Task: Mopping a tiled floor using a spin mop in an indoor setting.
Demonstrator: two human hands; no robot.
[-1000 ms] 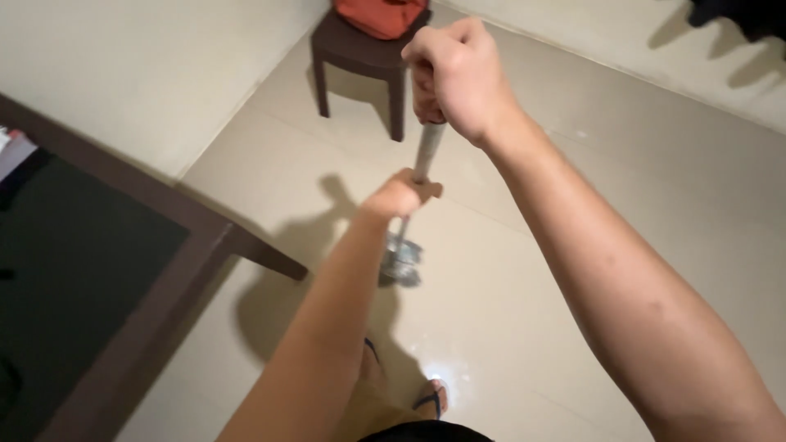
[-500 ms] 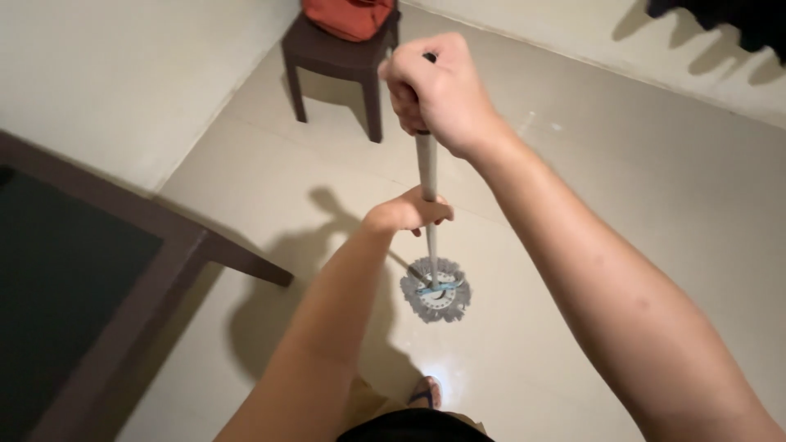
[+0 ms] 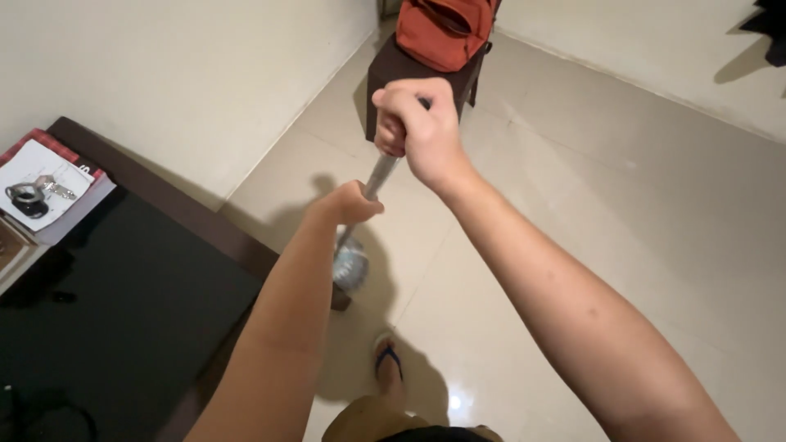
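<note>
Both my hands grip a grey mop handle. My right hand is closed around the top of the pole. Lower down, my left hand is closed around the shaft. The round grey mop head rests on the beige tiled floor, close to the corner leg of a dark table on the left. My foot in a blue flip-flop stands just below the mop head.
A dark wooden stool with an orange bag on it stands by the wall ahead. On the table's far left corner lie papers with keys. A pale wall runs along the left.
The mop head has swung left, from the open floor to beside the table leg. Both hands moved left with the pole, and the view turned, showing more of the table.
</note>
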